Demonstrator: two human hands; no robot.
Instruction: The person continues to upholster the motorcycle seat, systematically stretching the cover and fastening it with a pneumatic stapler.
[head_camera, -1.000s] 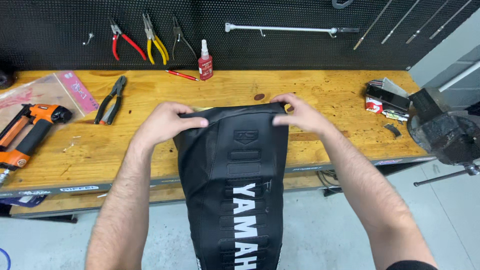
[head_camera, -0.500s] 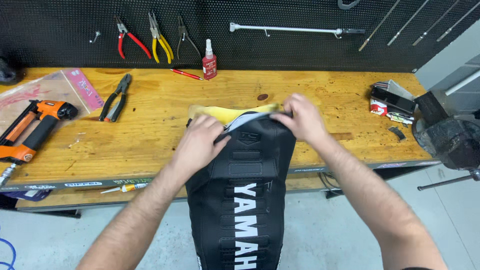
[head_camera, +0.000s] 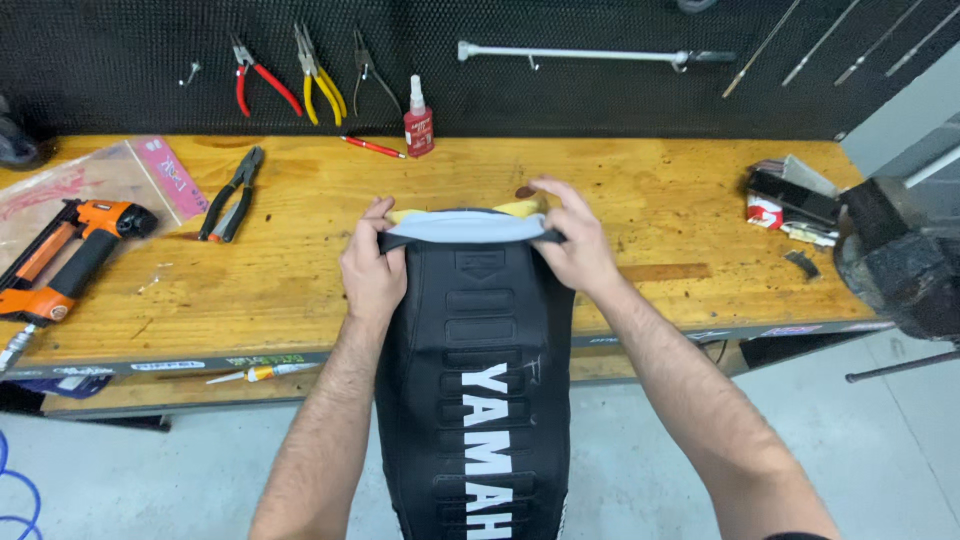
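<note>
seat cover (head_camera: 480, 340) black, white lettering | foam (head_camera: 510, 209) yellow | stapler (head_camera: 75, 255) orange

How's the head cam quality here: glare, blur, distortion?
Head view: even overhead light, soft sheen on the wooden bench, no harsh glare. Left hand, right hand and black seat cover are sharp. Wide-angle bowing shows along the bench edge; the vise at the right looks stretched.

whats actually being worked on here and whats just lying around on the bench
In hand: black seat cover, yellow foam under its peeled edge, left hand, right hand.

Lying about: orange nail gun, black pliers, red bottle, vise.
</note>
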